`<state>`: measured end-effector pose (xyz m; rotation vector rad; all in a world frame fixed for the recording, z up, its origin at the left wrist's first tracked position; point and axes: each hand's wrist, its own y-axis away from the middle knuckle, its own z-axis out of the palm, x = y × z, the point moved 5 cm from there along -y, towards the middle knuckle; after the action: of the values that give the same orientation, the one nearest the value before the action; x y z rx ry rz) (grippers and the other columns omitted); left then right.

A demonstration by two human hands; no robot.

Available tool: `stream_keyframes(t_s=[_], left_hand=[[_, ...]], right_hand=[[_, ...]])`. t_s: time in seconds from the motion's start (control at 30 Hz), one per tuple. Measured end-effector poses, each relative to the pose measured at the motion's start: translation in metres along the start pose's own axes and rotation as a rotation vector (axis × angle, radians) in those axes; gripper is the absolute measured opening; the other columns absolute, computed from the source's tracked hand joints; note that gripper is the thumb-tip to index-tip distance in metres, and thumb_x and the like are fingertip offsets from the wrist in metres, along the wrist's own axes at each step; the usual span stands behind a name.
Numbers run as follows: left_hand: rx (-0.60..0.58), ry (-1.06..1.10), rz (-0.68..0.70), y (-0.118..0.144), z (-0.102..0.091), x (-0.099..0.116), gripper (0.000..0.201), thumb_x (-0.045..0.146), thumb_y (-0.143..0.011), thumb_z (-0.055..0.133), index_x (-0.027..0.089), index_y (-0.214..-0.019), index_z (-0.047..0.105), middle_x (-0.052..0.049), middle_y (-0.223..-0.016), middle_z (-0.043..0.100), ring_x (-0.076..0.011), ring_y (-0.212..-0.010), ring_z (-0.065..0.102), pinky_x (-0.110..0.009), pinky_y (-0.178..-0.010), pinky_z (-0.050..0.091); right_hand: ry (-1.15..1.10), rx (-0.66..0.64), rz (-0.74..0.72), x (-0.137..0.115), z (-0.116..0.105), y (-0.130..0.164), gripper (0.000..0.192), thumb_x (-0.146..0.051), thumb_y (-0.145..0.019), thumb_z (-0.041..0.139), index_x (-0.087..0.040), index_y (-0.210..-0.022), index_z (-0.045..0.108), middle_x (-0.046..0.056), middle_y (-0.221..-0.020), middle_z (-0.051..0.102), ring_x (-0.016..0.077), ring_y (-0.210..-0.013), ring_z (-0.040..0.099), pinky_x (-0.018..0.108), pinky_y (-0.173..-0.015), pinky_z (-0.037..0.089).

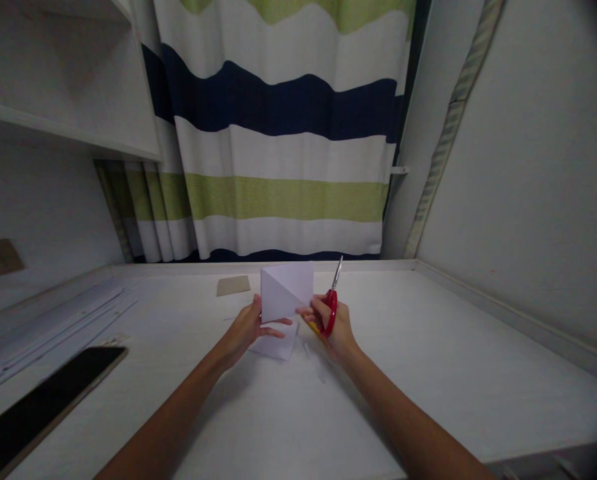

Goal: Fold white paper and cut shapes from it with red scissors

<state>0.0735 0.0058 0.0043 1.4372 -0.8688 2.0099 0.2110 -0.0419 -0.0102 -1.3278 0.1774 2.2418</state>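
Observation:
A folded white paper (pixel 286 290) is held up above the desk, with a diagonal crease across it. My left hand (pixel 246 330) pinches its left edge, thumb in front and the other fingers spread below. Red-handled scissors (pixel 332 310) are in my right hand (pixel 337 328), blades pointing up and away. Fingertips of that hand also touch the paper's lower right corner. A thin yellow item (pixel 312 327) shows under the right fingers; whether it is held cannot be made out. Another white paper piece (pixel 278 345) lies on the desk below, partly hidden by the left fingers.
A black-screened phone (pixel 53 400) lies at the left front of the white desk (pixel 458 373). Near the back is a small tan card (pixel 233 286). Papers (pixel 73 327) lie along the left wall under a shelf (pixel 68 133). A striped curtain (pixel 283 153) hangs behind.

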Motion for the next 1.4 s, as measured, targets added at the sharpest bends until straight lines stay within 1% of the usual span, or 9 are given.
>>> stream_keyframes(t_s=[0.2,0.4,0.67,0.73,0.9,1.03,1.1,1.23,1.4], left_hand=[[0.030,0.039,-0.001,-0.002,-0.001,0.000,0.047,0.044,-0.078,0.036,0.012,-0.111,0.044,-0.016,-0.101,0.057,-0.0247,-0.077,0.059,-0.034,-0.061,0.047],[0.080,0.087,0.000,-0.001,-0.004,0.006,0.038,0.037,-0.078,0.040,0.010,-0.103,0.050,-0.014,-0.098,0.060,-0.0246,-0.079,0.059,-0.035,-0.067,0.045],[0.020,0.127,0.045,0.002,-0.006,0.017,0.033,0.030,-0.076,0.045,0.005,-0.095,0.058,-0.015,-0.090,0.063,-0.0262,-0.090,0.055,-0.040,-0.086,0.035],[0.045,0.123,0.037,0.002,-0.007,0.018,0.031,0.029,-0.075,0.047,0.006,-0.092,0.060,-0.014,-0.092,0.063,-0.0257,-0.091,0.055,-0.040,-0.086,0.036],[0.165,-0.013,-0.018,0.003,-0.010,0.018,0.030,0.032,-0.071,0.052,0.007,-0.081,0.064,-0.011,-0.084,0.065,-0.0221,-0.083,0.057,-0.035,-0.077,0.042],[0.190,-0.173,0.004,0.002,-0.017,0.017,0.029,0.033,-0.067,0.057,0.008,-0.080,0.064,-0.007,-0.073,0.065,-0.0186,-0.072,0.058,-0.031,-0.068,0.044],[0.176,-0.229,0.015,0.001,-0.022,0.016,0.027,0.031,-0.066,0.058,0.011,-0.082,0.064,-0.005,-0.072,0.065,-0.0163,-0.068,0.058,-0.029,-0.068,0.043],[0.205,-0.319,-0.011,0.002,-0.034,0.018,0.024,0.028,-0.065,0.058,0.015,-0.084,0.063,-0.002,-0.070,0.066,-0.0146,-0.065,0.058,-0.027,-0.066,0.043],[0.206,-0.388,-0.038,0.003,-0.037,0.022,0.024,0.027,-0.065,0.058,0.014,-0.085,0.063,-0.002,-0.069,0.066,-0.0155,-0.065,0.058,-0.026,-0.062,0.043]], right_hand=[[-0.050,-0.060,0.008,-0.002,0.001,0.001,0.019,-0.023,-0.061,0.063,-0.013,-0.071,0.050,0.001,-0.056,0.059,0.0103,-0.049,0.059,0.016,-0.048,0.047],[-0.005,-0.129,-0.016,-0.002,0.003,0.000,0.015,-0.025,-0.067,0.058,-0.014,-0.069,0.049,0.005,-0.063,0.063,0.0120,-0.055,0.061,0.017,-0.047,0.045],[0.006,-0.185,-0.063,-0.007,0.006,0.001,0.007,-0.019,-0.065,0.053,-0.015,-0.066,0.048,0.001,-0.059,0.062,0.0087,-0.046,0.054,0.020,-0.048,0.041],[0.051,-0.212,-0.093,-0.009,0.006,0.001,0.005,-0.019,-0.066,0.050,-0.014,-0.066,0.050,0.002,-0.059,0.062,0.0075,-0.044,0.050,0.019,-0.046,0.039],[0.183,-0.263,-0.174,-0.012,0.006,0.002,0.011,-0.017,-0.067,0.047,-0.011,-0.066,0.055,0.005,-0.058,0.062,0.0074,-0.046,0.048,0.018,-0.042,0.035],[0.185,-0.269,-0.171,-0.010,0.006,0.002,0.008,-0.016,-0.067,0.046,-0.012,-0.065,0.052,0.005,-0.058,0.062,0.0078,-0.044,0.048,0.017,-0.039,0.034],[0.195,-0.259,-0.145,-0.011,0.006,0.002,0.009,-0.020,-0.068,0.047,-0.013,-0.065,0.050,0.002,-0.048,0.058,0.0066,-0.035,0.044,0.016,-0.033,0.029],[0.300,-0.224,-0.158,-0.019,0.007,0.005,0.026,-0.037,-0.072,0.046,-0.013,-0.063,0.050,-0.006,-0.033,0.041,0.0041,-0.023,0.031,0.016,-0.024,0.016],[0.498,-0.200,-0.162,-0.015,0.003,0.002,0.027,-0.040,-0.063,0.057,-0.014,-0.065,0.050,-0.009,-0.033,0.034,0.0039,-0.024,0.030,0.016,-0.024,0.019]])
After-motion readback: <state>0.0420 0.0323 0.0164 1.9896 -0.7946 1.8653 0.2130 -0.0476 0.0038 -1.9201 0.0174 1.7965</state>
